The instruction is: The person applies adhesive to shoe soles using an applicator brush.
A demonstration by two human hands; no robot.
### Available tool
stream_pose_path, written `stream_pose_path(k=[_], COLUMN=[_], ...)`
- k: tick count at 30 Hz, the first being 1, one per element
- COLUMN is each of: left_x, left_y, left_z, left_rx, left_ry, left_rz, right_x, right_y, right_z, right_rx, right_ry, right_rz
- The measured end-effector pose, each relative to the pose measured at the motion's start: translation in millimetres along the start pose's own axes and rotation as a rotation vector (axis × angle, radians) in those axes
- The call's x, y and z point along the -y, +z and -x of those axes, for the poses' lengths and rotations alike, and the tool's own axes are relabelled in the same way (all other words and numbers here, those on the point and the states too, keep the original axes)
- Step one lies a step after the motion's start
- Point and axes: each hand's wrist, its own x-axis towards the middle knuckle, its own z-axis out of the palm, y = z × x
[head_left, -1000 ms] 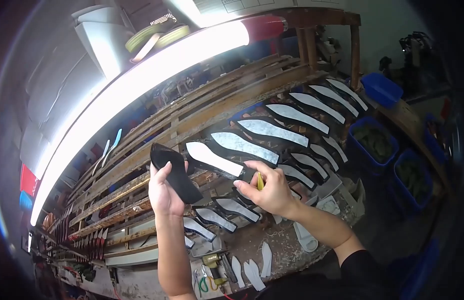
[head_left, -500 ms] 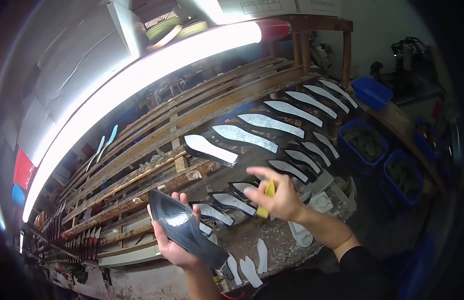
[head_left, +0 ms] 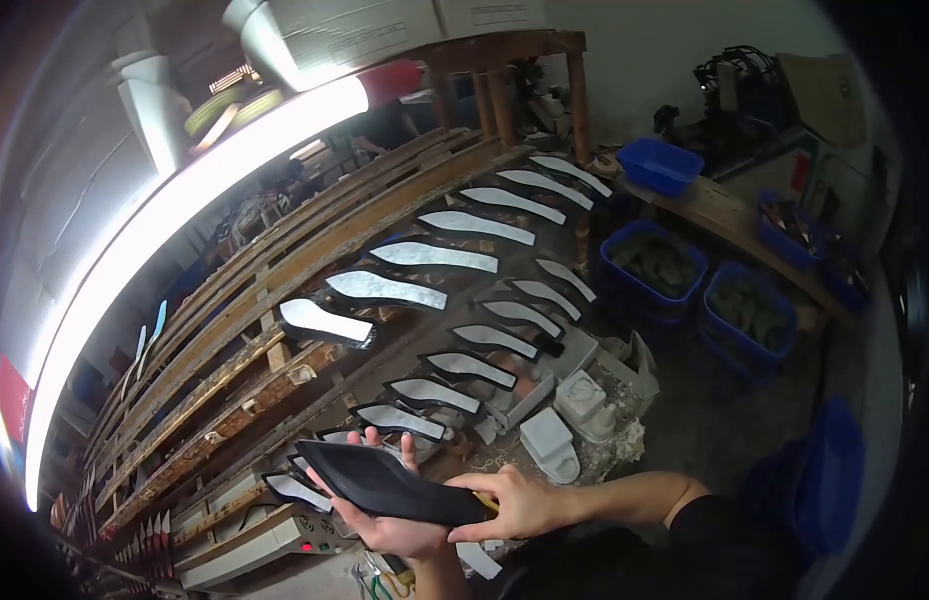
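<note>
My left hand (head_left: 400, 530) holds a black, pointed, shoe-sole-shaped piece (head_left: 385, 480) from below, fingers curled up around its far edge. The piece is tilted, its toe toward the left and its narrow end toward my right hand. My right hand (head_left: 520, 505) is closed at that narrow end, with a small flat yellow piece (head_left: 488, 503) between its fingers. Fingers hide most of the yellow piece. Beyond my hands, white sole-shaped pieces with black margins (head_left: 435, 393) lie in two rows on the rack; several show.
A long lit tube lamp (head_left: 215, 150) hangs over the slatted wooden rack (head_left: 225, 420). Pale blocks (head_left: 550, 445) sit on the bench end at right. Blue baskets (head_left: 653, 265) stand farther right. Pliers (head_left: 377, 585) lie below my left hand.
My right hand has come down and left, from above the bench to the black piece's narrow end. The black piece now lies flatter. The view has swung right.
</note>
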Motion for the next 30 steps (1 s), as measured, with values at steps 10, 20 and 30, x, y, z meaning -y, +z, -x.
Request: stream_pose_path(k=[10,20,30], left_x=[32,30,19], left_y=[-76,-163,-198], left_z=[59,154,175], left_rx=[-0.176,-0.529,-0.447], left_ry=[-0.457,-0.679,-0.764], left_rz=[0.023,0.194,-0.027], right_x=[-193,-388,-428], right_y=[-48,-20,-5], right_z=[85,134,110], right_rx=[-0.361,-0.449,-0.218], right_ry=[0.306,0.666,0.685], right_rz=[-0.787,-0.385,-0.234])
